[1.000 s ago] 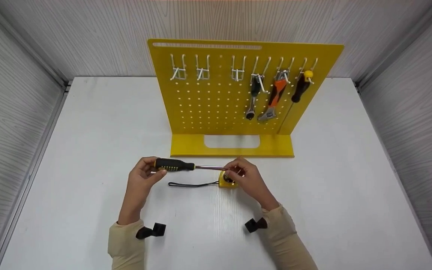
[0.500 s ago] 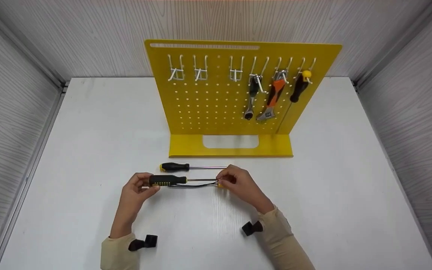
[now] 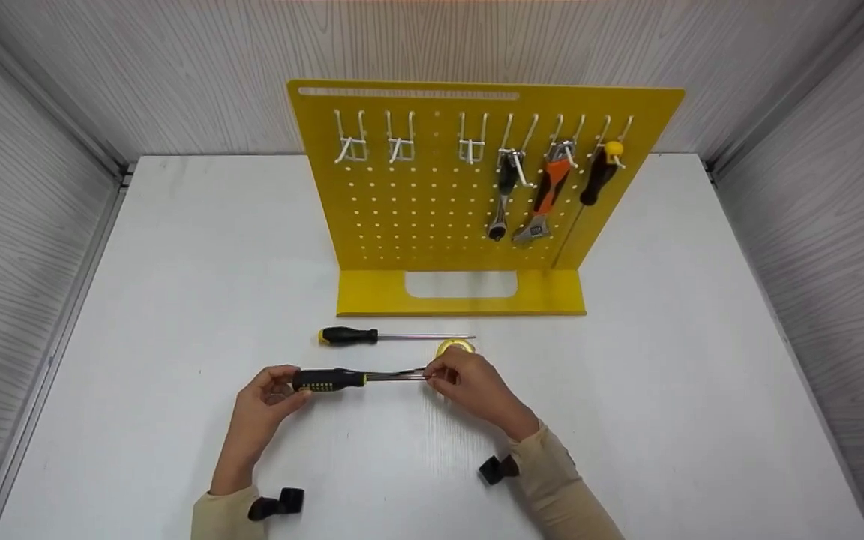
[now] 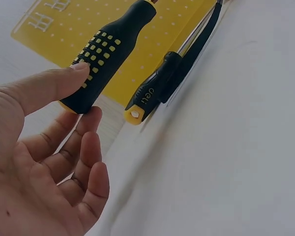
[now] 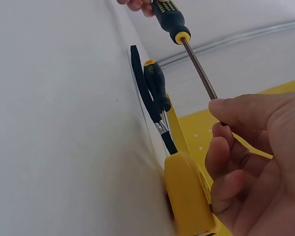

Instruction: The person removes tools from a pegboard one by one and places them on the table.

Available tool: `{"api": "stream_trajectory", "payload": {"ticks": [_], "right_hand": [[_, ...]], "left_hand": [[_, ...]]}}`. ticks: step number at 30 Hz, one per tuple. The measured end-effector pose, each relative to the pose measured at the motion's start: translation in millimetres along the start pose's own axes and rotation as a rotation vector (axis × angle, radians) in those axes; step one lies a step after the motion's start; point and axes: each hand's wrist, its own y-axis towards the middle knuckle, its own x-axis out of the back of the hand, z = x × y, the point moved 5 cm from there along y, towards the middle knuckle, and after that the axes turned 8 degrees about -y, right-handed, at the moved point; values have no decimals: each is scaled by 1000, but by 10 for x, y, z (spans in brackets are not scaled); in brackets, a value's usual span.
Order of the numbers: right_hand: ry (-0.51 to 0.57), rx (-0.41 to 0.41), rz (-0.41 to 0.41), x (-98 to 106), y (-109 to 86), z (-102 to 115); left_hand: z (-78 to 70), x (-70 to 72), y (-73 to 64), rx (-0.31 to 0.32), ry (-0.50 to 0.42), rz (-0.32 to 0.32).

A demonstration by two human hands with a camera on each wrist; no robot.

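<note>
Pinching a yellow-dotted screwdriver (image 3: 319, 380) by its handle end with the left hand (image 3: 261, 405) and by its shaft tip with the right hand (image 3: 471, 384); holding it above the table (image 3: 664, 390), nearer the left edge than the right, parallel to the pegboard's (image 3: 402, 217) front edge, with a second screwdriver (image 3: 349, 336) lying between; nearly touching a yellow tape measure (image 5: 189, 196) on the right.

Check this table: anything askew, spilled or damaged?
Nothing stands out; no spill or damage shows. The ratchet wrench and adjustable wrench hang on the yellow pegboard, a loose screwdriver lies near the tape measure, and the left hand and right hand hold another screwdriver.
</note>
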Motion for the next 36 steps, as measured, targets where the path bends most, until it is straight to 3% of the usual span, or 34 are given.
{"api": "stream_trajectory", "payload": {"ticks": [11,18,28,36], "right_hand": [[-257,9,19,-35,-87,87],[-372,21,10,-94,-106,116],[-495,76,-33,-137,-129,140],[-600,172,-116,-199,-147,128]], "left_hand": [[92,10,-38,29,120,46],[119,14,-36,16,168,56],[146,-30,-37,0,232,59],[160,-28,-53,-30,282,59]]}}
